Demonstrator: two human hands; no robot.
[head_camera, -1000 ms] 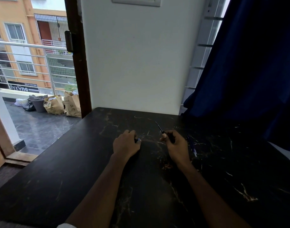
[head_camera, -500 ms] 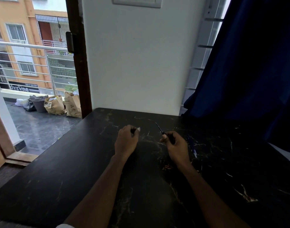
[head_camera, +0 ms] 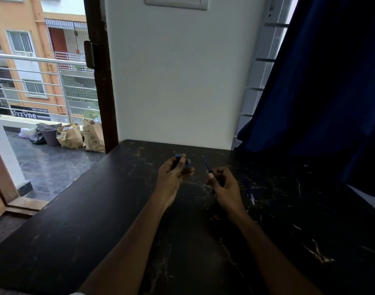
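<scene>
We are working on a pen that is in pieces. Our left hand (head_camera: 173,177) is over the dark table (head_camera: 97,220), and its thumb and fingers pinch a small blue piece (head_camera: 183,160). It may be a cap, but we cannot tell for sure. Our right hand (head_camera: 224,188) is just beside it, with its fingers curled round a thin dark stick (head_camera: 207,166) that points up and away from us. It looks like the ink tube of the pen. The two pieces are near each other but apart, so they are not joined yet. A long blue pen part (head_camera: 248,191) lies flat on the table just to the right of our right hand, and no hand touches it. So we think the job is not far along. Two pieces are in our hands, but we have to bring them together and then add the part on the table.
</scene>
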